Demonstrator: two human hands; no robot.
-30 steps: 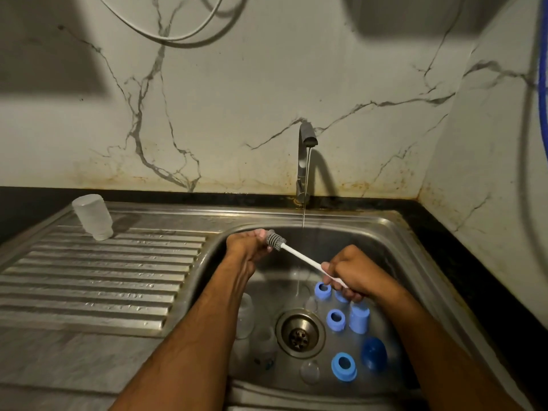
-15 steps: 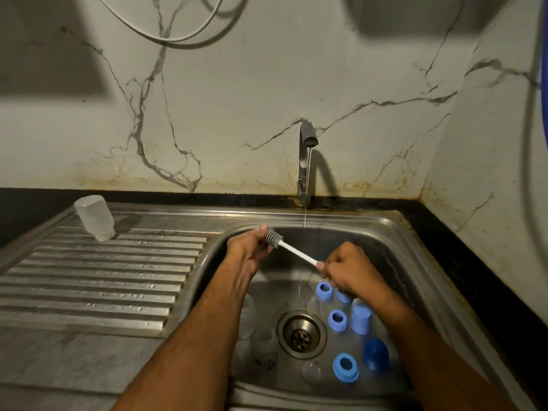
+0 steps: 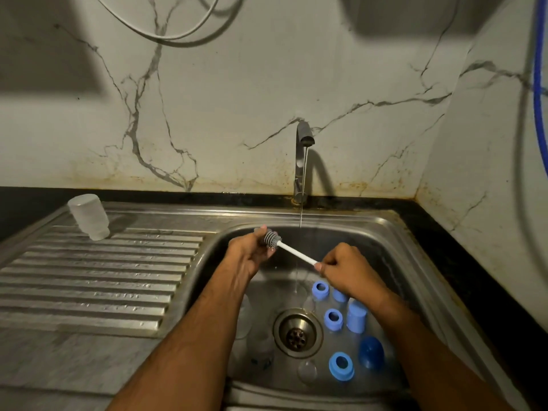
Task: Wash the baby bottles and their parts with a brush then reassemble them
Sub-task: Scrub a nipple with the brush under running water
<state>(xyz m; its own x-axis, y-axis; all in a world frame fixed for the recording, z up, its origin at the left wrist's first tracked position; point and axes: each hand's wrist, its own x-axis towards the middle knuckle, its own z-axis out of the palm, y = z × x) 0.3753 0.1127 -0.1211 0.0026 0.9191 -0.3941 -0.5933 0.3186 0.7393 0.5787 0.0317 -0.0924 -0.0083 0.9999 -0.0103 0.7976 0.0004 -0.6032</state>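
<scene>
A: Sink (image 3: 394, 232) first, since it fills most of the view: a steel basin with a ribbed draining board (image 3: 98, 280) on its left side. What stands on the board?

B: One clear bottle (image 3: 88, 216), upside down, at the far corner near the wall. Behind the basin a tap (image 3: 302, 161) rises from the rim, and a thin stream of water falls from it into the basin, passing between the two hands.

A: And the hands?

B: Both are over the basin. The right hand (image 3: 350, 269) is curled round the white handle of a brush (image 3: 289, 250), pinching the near end. The grey bristle head points up and to the left and lies against the left hand (image 3: 250, 250), whose fingers are cupped round it. A small clear piece seems to sit in those fingers at the bristles, but I cannot tell what it is.

A: What lies on the basin floor?

B: A round drain (image 3: 297, 333) in the middle. To its right sit the blue parts: three collar rings (image 3: 341, 365) with open middles, a paler blue cap (image 3: 356, 319) standing upright, and a dark blue dome cap (image 3: 371, 353) near the right wall. One more blue piece is half hidden under the right wrist.

A: And left of the drain?

B: Clear bottles (image 3: 261, 348), partly covered by the left forearm, so their number is unclear. A small clear teat (image 3: 307, 370) lies just in front of the drain.
</scene>
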